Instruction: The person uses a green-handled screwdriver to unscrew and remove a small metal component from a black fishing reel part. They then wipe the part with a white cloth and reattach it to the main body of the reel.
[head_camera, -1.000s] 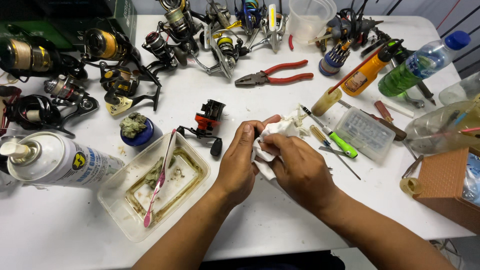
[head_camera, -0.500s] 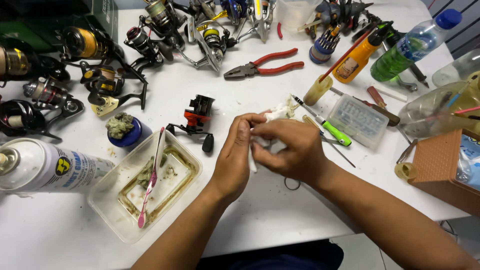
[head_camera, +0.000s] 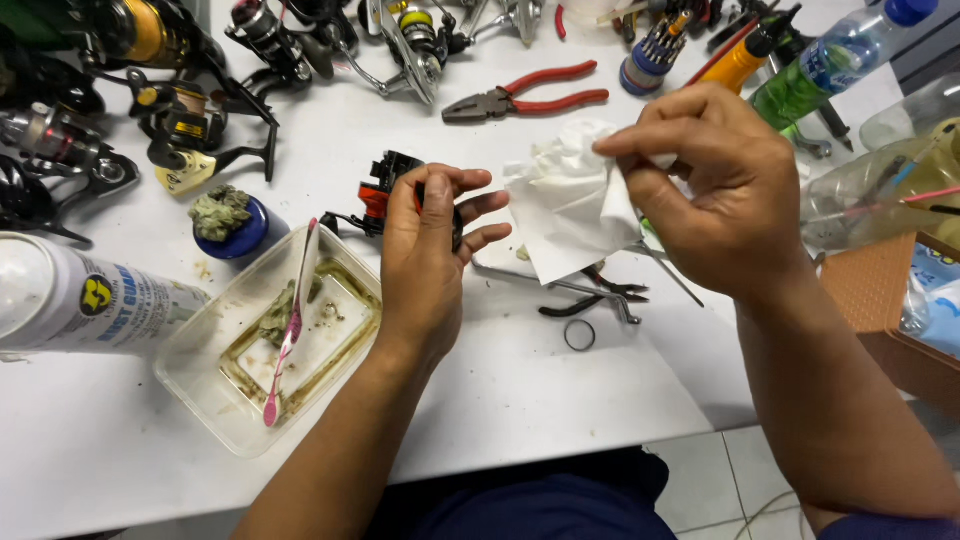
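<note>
**A:** From the head view, what do we have in our hands?

**B:** Our right hand (head_camera: 715, 195) sits at about two o'clock from the middle of the white table (head_camera: 520, 400), fingertips pinched shut on the top edge of a white tissue (head_camera: 570, 205). The tissue hangs loose below the pinch and drapes toward the table.

**A:** And the left?

**B:** Our left hand (head_camera: 425, 265) is just at nine o'clock of the tissue, well clear of it. Its fingers curl closed around a small dark part; we cannot tell what that part is, as the hand hides most of it. A black and red reel piece (head_camera: 385, 190) lies at eleven o'clock of that hand, just behind the fingers.

**A:** What lies around us?

**B:** At eight o'clock of the left hand stands a clear plastic tray (head_camera: 200, 385) with dirty residue, a pink toothbrush (head_camera: 290, 325) lying in it. A white spray can (head_camera: 85, 300) lies on its side at nine o'clock. Red-handled pliers (head_camera: 525, 100) lie at twelve o'clock. Below the tissue we see a small black ring (head_camera: 579, 335) and some thin metal tools (head_camera: 590, 290).
</note>
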